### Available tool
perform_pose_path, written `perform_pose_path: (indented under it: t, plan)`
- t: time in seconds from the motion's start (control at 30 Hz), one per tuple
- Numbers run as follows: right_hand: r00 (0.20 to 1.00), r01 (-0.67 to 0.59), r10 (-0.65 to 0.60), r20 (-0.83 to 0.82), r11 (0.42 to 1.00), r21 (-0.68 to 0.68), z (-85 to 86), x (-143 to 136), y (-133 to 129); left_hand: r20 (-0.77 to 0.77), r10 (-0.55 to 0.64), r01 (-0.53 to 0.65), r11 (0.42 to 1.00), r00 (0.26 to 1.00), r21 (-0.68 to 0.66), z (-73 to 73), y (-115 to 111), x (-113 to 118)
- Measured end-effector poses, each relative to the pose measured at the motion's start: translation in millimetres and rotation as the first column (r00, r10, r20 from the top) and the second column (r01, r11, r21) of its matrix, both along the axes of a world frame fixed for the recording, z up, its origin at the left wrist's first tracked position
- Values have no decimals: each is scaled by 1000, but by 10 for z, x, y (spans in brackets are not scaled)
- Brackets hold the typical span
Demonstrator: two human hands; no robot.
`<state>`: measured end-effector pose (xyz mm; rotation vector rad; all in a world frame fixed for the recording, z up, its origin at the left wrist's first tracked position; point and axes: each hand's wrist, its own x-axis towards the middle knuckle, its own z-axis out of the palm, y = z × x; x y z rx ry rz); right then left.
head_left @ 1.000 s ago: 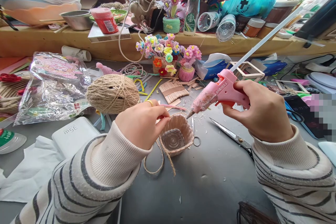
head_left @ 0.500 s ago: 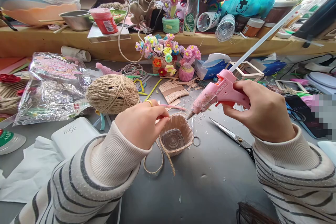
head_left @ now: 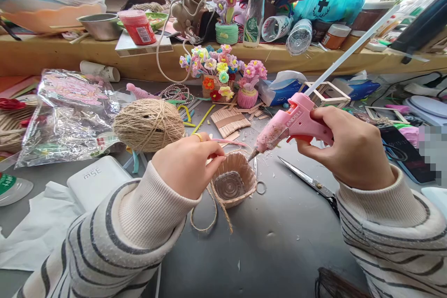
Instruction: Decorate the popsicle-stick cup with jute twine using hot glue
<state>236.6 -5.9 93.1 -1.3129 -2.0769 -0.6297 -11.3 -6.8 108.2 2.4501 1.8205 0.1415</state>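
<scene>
My right hand (head_left: 352, 149) is wrapped round a pink hot glue gun (head_left: 296, 118), with a long glue stick (head_left: 349, 53) sticking out of its back. The gun's nozzle points down at the far right rim of a small tan basket (head_left: 234, 201) with a clear plastic bottom. At the basket's left rim my left hand (head_left: 185, 165) is closed in a pinch, seemingly on jute twine; the fingertips partly hide what they hold. Loose jute twine (head_left: 203, 229) loops on the table, and a frayed end hangs over the basket's near side.
A large ball of jute twine (head_left: 150, 125) lies beyond my left hand. Open scissors (head_left: 310, 181) lie by my right hand, and a small scissors handle (head_left: 260, 187) beside the basket. Wooden sticks (head_left: 230, 122), pipe-cleaner flowers (head_left: 213, 65) and a white power bank (head_left: 98, 181) stand or lie around.
Almost nothing differs. Both hands, the glue gun and the basket keep their places; the view shifts very slightly.
</scene>
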Motion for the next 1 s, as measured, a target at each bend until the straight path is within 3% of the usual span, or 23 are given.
perform_pose_path:
  t: [1.0]
  plan:
    - [1000,-21,21,22,1000,1,45,0,-39,-17,21,-22,999,1000,-31,28,-2,31]
